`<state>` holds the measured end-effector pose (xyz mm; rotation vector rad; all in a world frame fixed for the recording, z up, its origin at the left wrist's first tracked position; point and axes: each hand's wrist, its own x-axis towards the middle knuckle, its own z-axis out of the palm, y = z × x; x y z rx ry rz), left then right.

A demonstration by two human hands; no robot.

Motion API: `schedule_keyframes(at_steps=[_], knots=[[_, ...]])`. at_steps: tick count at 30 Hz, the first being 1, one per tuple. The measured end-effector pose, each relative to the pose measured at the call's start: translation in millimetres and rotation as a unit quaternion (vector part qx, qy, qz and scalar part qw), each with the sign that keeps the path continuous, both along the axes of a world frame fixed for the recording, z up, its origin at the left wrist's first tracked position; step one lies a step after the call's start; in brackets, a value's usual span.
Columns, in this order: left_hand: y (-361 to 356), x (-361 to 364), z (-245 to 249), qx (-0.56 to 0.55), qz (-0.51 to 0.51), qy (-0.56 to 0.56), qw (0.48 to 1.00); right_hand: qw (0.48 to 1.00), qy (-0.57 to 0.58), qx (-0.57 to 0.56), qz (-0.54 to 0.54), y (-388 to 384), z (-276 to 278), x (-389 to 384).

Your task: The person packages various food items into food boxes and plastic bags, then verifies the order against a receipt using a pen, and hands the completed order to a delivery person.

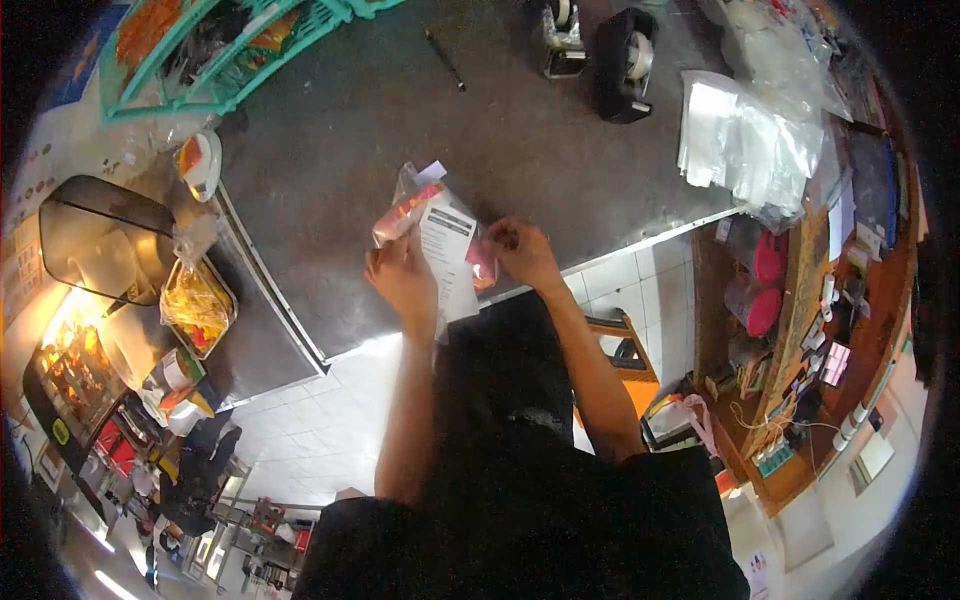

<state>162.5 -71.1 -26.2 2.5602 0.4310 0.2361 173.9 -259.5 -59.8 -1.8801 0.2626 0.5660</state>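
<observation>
A clear plastic bag (398, 222) with something pink and red in it lies near the front edge of the dark table. A white printed slip (450, 250) covers the middle of the bag. My left hand (402, 283) is closed on the left side of the bag, beside the slip. At the right side, my right hand (524, 254) has its fingers curled in a pinch close to the pink part (481, 262). What those fingertips hold is too small to make out.
Two tape dispensers (624, 65) (564, 40) stand at the back. Clear plastic bags (745, 140) are stacked at the right edge. A black pen (446, 60) lies behind my hands, and a teal basket (225, 95) is at the back left. A basket of yellow packets (198, 305) stands left.
</observation>
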Motion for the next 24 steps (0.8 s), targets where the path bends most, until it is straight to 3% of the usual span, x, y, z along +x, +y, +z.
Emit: schedule_keyframes(at_steps=[4,6,7,9,10,11,12,13,14,16,17,18,20,21,22,23,24], knots=[[-9,-1,0,0.050,0.058,0.020,0.997,0.997,-0.019,-0.044,-0.060,8,-10,-10],[-11,7,1,0.039,0.149,-0.095,0.984,0.993,-0.052,-0.087,-0.066,6,-16,-15],[-3,3,-17,0.039,0.151,-0.092,0.983,0.985,-0.088,-0.131,-0.075,0,-19,-18],[19,-10,-64,-0.207,0.129,-0.034,0.969,0.983,-0.107,-0.128,-0.075,-29,-35,-16],[19,-7,-58,-0.206,0.134,-0.035,0.969,0.981,-0.125,-0.124,-0.077,-49,-42,-11],[20,0,-45,-0.403,0.169,0.033,0.899,0.966,-0.182,-0.074,-0.169,-73,-38,8],[22,6,-31,-0.580,0.195,0.097,0.785,0.936,-0.247,-0.025,-0.248,-98,-34,27],[25,7,-22,-0.574,0.201,0.095,0.788,0.906,-0.307,0.004,-0.291,-128,-25,57],[27,8,-13,-0.468,0.224,0.079,0.851,0.923,-0.194,-0.100,-0.316,-153,2,84],[17,22,22,-0.349,0.249,0.058,0.901,0.920,-0.250,-0.128,-0.273,-212,-15,154],[-3,35,54,-0.198,0.140,-0.010,0.970,0.944,-0.121,-0.187,-0.244,-223,-7,176],[-39,47,60,-0.219,0.065,-0.017,0.973,0.966,-0.026,-0.177,-0.187,-233,-6,200],[-111,71,74,-0.277,-0.087,-0.027,0.957,0.980,-0.083,-0.138,-0.118,-257,-31,217],[-149,82,68,-0.407,-0.116,0.099,0.901,0.981,-0.083,-0.136,-0.112,-248,-21,221],[-187,101,31,-0.476,-0.187,0.209,0.834,0.986,-0.026,-0.121,-0.110,-235,2,222],[-232,115,-2,-0.643,-0.067,0.322,0.691,0.987,0.035,-0.109,-0.109,-228,14,219],[-260,129,-25,-0.669,0.002,0.337,0.663,0.988,0.038,-0.110,-0.102,-230,14,217]])
